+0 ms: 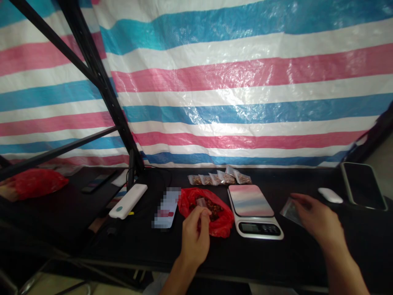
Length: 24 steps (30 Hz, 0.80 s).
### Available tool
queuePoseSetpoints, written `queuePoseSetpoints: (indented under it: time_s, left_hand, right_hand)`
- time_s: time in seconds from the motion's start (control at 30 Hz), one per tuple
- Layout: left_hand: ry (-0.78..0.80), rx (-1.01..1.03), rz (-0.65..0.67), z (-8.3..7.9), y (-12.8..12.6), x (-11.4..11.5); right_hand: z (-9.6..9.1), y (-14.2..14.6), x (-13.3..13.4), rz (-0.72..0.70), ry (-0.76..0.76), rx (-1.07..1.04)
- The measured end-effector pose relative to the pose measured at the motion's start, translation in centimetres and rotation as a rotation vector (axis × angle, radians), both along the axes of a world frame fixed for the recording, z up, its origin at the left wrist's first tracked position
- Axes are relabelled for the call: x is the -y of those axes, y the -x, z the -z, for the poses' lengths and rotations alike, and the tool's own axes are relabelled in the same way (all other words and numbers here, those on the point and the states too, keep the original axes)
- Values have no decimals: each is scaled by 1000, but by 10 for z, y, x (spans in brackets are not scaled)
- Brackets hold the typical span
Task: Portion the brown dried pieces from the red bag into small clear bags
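Observation:
My left hand (195, 233) is closed in a pinch over the open red plastic bag (225, 223). From its fingertips sticks up a small translucent plastic piece (201, 202), whose kind I cannot make out. Reddish-brown dried bits (215, 209) fill the bag behind it. To the right, my right hand (317, 219) has its fingers on a small clear plastic bag (290, 212), partly hidden beneath the hand. Between the hands stands a white digital kitchen scale (260, 230) with a bare, shiny weighing plate (251, 200).
Several filled clear packets (225, 177) lie in a row behind the red bag. A phone (167, 209) and a white power bank (128, 201) lie left. At right are a white case (330, 195) and a dark-screened device (364, 186). A black frame post (113, 102) rises at left.

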<state>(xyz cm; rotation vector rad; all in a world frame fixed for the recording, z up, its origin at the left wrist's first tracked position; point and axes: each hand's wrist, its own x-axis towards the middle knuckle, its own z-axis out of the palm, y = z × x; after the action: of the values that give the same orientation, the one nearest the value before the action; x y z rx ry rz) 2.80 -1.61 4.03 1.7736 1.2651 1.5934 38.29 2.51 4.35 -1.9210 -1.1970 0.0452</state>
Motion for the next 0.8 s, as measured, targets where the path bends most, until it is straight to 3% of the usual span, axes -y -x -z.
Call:
queuePoseSetpoints:
  time_s: [0.07, 0.13, 0.23, 0.33, 0.4, 0.53, 0.8]
  left_hand:
    - [4, -10, 25, -2, -8, 2]
    - [12, -15, 62, -4, -16, 3]
    - [45, 6, 115, -3, -27, 2]
    - [141, 97, 118, 2, -35, -2]
    - [252, 179, 83, 8, -39, -5]
    - [400, 340, 11, 16, -38, -9]
    - [403, 430, 21, 6, -19, -4]
  right_hand:
    - [-20, 16, 6, 109, 38, -155]
    - [-39, 40, 11, 113, -92, -318]
    - [-54, 88, 13, -91, -282, -582]
    - [-51, 138, 10, -402, -237, -683]
    - [-44, 166, 7, -557, -179, -712]
    - [-34, 201, 7, -718, -123, -652]
    - [-34, 216, 9, -878, -158, -416]
